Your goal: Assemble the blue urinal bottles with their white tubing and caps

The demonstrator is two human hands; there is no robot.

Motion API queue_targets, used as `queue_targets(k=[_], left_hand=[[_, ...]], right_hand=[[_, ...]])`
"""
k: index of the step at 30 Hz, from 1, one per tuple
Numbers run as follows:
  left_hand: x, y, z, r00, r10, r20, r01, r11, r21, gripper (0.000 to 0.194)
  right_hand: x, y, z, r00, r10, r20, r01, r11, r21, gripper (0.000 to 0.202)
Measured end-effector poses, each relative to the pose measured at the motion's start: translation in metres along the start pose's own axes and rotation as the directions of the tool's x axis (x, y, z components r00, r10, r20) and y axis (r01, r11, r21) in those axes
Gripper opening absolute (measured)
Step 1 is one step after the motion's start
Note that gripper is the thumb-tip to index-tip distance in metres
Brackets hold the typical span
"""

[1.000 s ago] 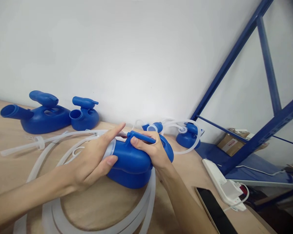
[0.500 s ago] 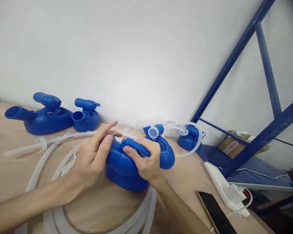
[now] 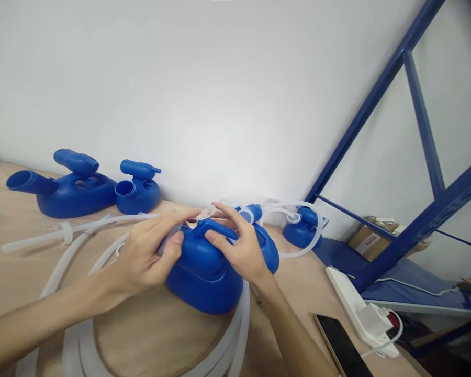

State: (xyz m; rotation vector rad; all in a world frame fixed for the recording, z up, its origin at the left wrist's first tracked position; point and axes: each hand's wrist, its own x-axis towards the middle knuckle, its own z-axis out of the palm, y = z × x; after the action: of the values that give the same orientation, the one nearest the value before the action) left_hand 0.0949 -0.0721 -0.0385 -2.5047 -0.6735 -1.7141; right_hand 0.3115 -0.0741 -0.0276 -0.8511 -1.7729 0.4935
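Observation:
A blue portable urinal bottle (image 3: 204, 293) stands upright on the table in front of me. My right hand (image 3: 243, 246) grips its top handle, with the thumb over the handle and the index finger stretched toward a translucent plastic lid piece (image 3: 207, 212). My left hand (image 3: 153, 248) is closed at the bottle's left end, where a translucent cap (image 3: 170, 239) shows between thumb and fingers. The bottle's mouth is hidden by this hand. Just behind my right hand is another blue bottle (image 3: 270, 254) with a translucent cap on its spout.
Coiled translucent hose (image 3: 80, 335) surrounds the bottle. Two blue urinal bottles (image 3: 78, 196) with blue pieces on top stand at the left by the wall; another bottle (image 3: 298, 235) with tubing is at right. A phone (image 3: 343, 345) and power strip (image 3: 343, 288) lie near the blue shelf rack (image 3: 396, 256).
My left hand has lowered, its raised fingers now bent in over the bottle's end. The right index finger has stretched forward off the handle, and the translucent lid piece now shows between both hands.

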Motion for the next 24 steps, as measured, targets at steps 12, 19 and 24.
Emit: queue_targets(k=[12, 19, 24], left_hand=[[0.002, 0.004, -0.001, 0.999, 0.025, -0.026, -0.023, 0.996, 0.091, 0.025], [0.009, 0.014, -0.009, 0.996, 0.082, -0.024, -0.079, 0.990, 0.119, 0.015], [0.009, 0.016, -0.011, 0.998, 0.065, -0.008, -0.064, 0.990, 0.122, 0.009]], right_hand=[[-0.002, -0.015, -0.007, 0.880, -0.472, 0.049, 0.465, 0.836, -0.290, 0.019], [-0.004, -0.009, -0.002, 0.887, -0.447, 0.118, 0.462, 0.860, -0.215, 0.018], [-0.006, -0.006, -0.001, 0.903, -0.418, 0.102, 0.431, 0.878, -0.210, 0.016]])
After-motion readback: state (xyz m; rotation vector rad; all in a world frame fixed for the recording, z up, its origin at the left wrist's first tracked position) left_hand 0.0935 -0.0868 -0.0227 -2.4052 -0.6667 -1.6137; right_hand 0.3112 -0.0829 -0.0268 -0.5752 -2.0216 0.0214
